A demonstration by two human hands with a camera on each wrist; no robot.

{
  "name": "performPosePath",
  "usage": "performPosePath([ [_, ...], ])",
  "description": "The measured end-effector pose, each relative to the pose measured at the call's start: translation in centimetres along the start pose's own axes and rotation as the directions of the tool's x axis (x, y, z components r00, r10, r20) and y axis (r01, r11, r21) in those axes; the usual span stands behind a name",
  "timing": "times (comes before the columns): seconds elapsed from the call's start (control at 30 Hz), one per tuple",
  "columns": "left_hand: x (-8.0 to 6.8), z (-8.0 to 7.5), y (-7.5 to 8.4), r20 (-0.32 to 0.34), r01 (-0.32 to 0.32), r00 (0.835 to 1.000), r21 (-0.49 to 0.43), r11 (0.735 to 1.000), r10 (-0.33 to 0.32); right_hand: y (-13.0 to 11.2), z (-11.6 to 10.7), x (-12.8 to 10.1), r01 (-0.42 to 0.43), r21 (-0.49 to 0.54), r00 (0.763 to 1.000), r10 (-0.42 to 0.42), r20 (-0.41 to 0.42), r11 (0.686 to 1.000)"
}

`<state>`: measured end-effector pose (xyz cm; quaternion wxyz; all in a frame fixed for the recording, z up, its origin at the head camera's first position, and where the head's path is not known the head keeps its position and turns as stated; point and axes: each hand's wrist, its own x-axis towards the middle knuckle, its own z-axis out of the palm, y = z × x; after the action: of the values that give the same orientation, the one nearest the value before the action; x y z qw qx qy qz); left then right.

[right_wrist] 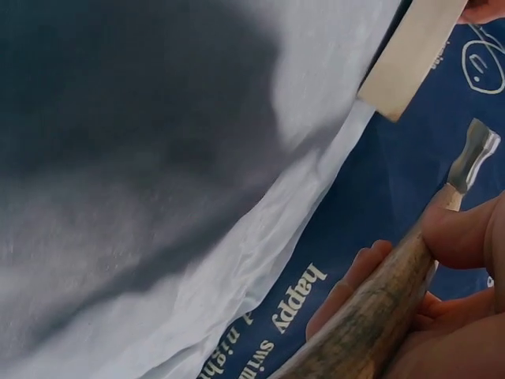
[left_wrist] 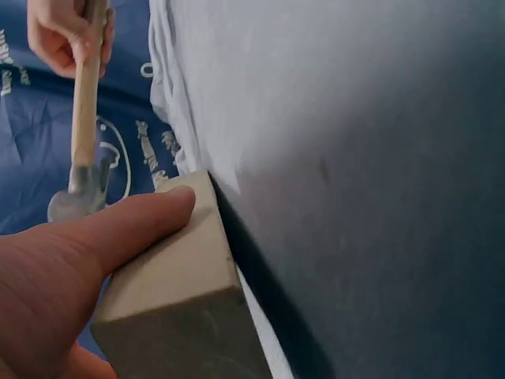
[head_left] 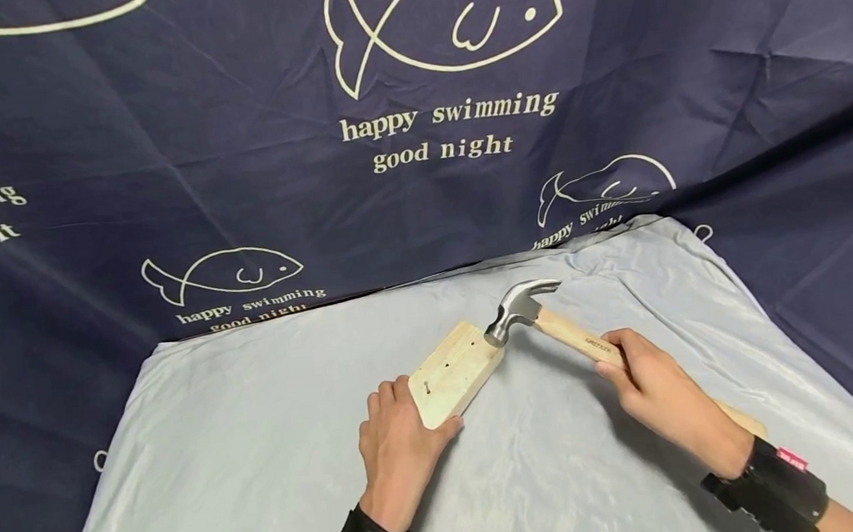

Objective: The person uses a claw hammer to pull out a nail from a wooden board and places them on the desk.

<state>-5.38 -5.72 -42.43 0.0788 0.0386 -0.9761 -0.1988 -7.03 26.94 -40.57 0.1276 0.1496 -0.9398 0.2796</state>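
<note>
A pale wooden block [head_left: 459, 372] is gripped at its near end by my left hand [head_left: 399, 443]. On its top face a small nail [head_left: 427, 387] stands near that hand, and two dark spots lie farther along, too small to tell as nail heads or holes. In the left wrist view the thumb [left_wrist: 150, 221] lies along the side of the block [left_wrist: 185, 272]. My right hand [head_left: 666, 397] holds a claw hammer [head_left: 571, 336] by its wooden handle. The hammer's metal head appears beside the block's far right end, with its claw pointing away. The right wrist view shows fingers wrapped round the handle [right_wrist: 379, 308].
A light grey-blue cloth [head_left: 260, 446] covers the table, with wrinkles at the far right corner. Dark blue curtains [head_left: 262, 187] printed with fish and lettering hang behind the table and along both sides. Each wrist wears a black band [head_left: 775, 485].
</note>
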Motion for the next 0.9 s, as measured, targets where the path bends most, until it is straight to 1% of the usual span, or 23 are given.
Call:
performPosePath([
  [0.13, -0.5, 0.5, 0.4, -0.015, -0.032, 0.999, 0.000, 0.999, 0.032, -0.7, 0.1, 0.0, 0.001, -0.008, 1.000, -0.001, 0.003, 1.000],
  [0.3, -1.3, 1.1, 0.6, -0.054, -0.078, 0.996, -0.017, 0.997, 0.077, -1.5, 0.1, 0.0, 0.015, -0.007, 1.000, -0.015, 0.015, 1.000],
  [0.4, -1.8, 1.3, 0.7, -0.056, -0.099, 0.994, -0.030, 0.995, 0.098, -1.7, 0.3, -0.1, 0.020, -0.007, 1.000, -0.020, 0.011, 1.000],
  [0.5, -2.1, 1.2, 0.6, -0.040, -0.128, 0.991, -0.044, 0.991, 0.126, -1.8, 0.4, -0.1, 0.022, -0.011, 1.000, -0.022, 0.006, 1.000],
  [0.57, -2.1, 0.9, 0.4, -0.009, -0.143, 0.990, -0.067, 0.987, 0.143, -1.8, 0.6, -0.1, 0.034, -0.016, 0.999, -0.034, 0.003, 0.999],
  [0.63, -1.9, 0.4, 0.1, 0.046, -0.151, 0.987, -0.114, 0.982, 0.157, -1.9, 0.6, -0.1, 0.047, -0.015, 0.999, -0.047, 0.004, 0.999],
  [0.7, -1.7, -0.2, -0.2, 0.117, -0.143, 0.979, -0.166, 0.976, 0.164, -2.0, 0.7, -0.2, 0.058, -0.013, 0.998, -0.058, 0.007, 0.998],
  [0.8, -1.3, -1.1, -0.5, 0.218, -0.108, 0.962, -0.258, 0.960, 0.166, -2.2, 0.7, -0.2, 0.068, -0.013, 0.998, -0.068, 0.007, 0.998],
  [0.83, -1.1, -1.4, -0.6, 0.242, -0.096, 0.955, -0.285, 0.954, 0.169, -2.3, 0.7, -0.2, 0.071, -0.016, 0.997, -0.070, 0.008, 0.997],
  [0.9, -0.9, -2.0, -0.5, 0.260, -0.078, 0.950, -0.337, 0.938, 0.173, -2.5, 0.6, -0.2, 0.077, -0.021, 0.997, -0.077, 0.009, 0.997],
])
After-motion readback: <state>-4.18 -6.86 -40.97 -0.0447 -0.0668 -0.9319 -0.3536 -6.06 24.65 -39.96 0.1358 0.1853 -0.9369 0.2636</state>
